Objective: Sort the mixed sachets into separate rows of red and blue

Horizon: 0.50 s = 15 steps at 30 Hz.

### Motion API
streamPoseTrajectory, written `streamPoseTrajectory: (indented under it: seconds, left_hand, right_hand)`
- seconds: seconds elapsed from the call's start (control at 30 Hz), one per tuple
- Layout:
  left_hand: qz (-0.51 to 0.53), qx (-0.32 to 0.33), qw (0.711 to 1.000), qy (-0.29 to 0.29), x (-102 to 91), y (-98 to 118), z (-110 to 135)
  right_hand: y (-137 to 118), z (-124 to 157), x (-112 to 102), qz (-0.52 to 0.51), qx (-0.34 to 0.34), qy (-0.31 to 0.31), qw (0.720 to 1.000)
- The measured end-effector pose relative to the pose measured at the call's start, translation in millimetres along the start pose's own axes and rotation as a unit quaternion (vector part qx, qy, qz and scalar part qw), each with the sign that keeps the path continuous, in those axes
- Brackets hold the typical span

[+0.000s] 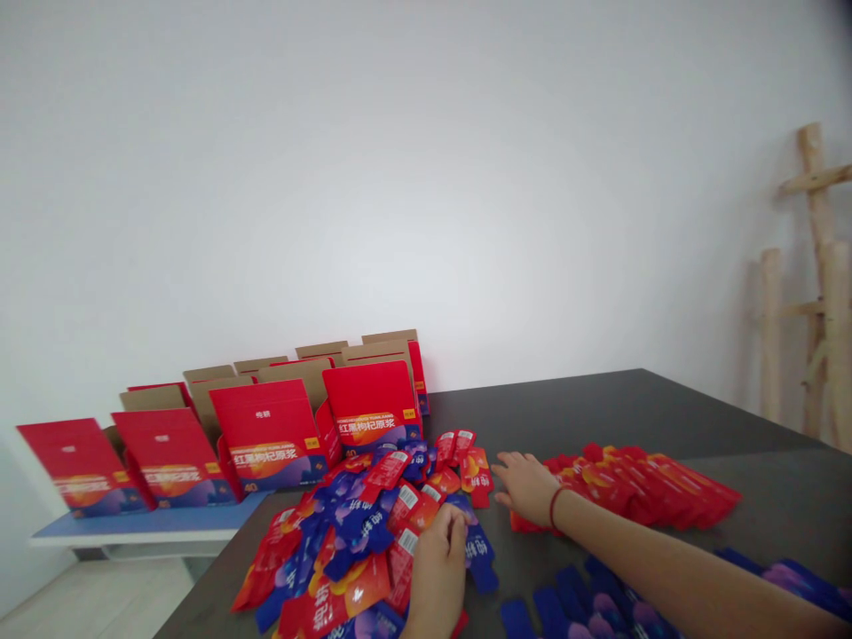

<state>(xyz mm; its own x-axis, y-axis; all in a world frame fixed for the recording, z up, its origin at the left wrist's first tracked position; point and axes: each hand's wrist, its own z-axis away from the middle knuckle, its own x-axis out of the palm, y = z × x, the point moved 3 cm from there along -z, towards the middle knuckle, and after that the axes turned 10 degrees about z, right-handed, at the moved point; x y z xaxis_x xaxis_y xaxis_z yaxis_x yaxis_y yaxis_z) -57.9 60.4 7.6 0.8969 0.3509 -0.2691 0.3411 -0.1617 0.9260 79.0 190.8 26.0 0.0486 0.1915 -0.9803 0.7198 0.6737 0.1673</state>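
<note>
A mixed heap of red and blue sachets (359, 524) lies on the dark table. Over the heap's right side is my left hand (436, 568), its fingers curled together; whatever they may hold is hidden. A blue sachet (480, 555) shows just beside that hand. My right hand (529, 488), with a red band on the wrist, is at the left end of a row of overlapping red sachets (639, 484). Its fingers are stretched out and apart, pointing toward the heap. Near the front edge, blue sachets (572, 599) lie beneath my right forearm.
Several open red cartons (266, 435) stand in rows behind and left of the heap, some on a blue-topped bench (200, 524). The dark table (546, 408) reaches back to a white wall. At the far right stands a wooden pole frame (816, 266).
</note>
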Motion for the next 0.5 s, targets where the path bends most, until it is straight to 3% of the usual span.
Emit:
streamPoseTrajectory:
  seconds: [0.27, 0.5]
  left_hand:
    - [-0.016, -0.001, 1.000, 0.014, -2.3, 2.1, 0.8]
    - [-0.047, 0.008, 0.999, 0.012, 2.1, 3.7, 4.2]
  right_hand:
    - [-32.8, -55.3, 14.4, -0.035, 0.109, -0.053, 0.992]
    - [-40.4, -70.5, 24.9, -0.048, 0.153, -0.064, 0.985]
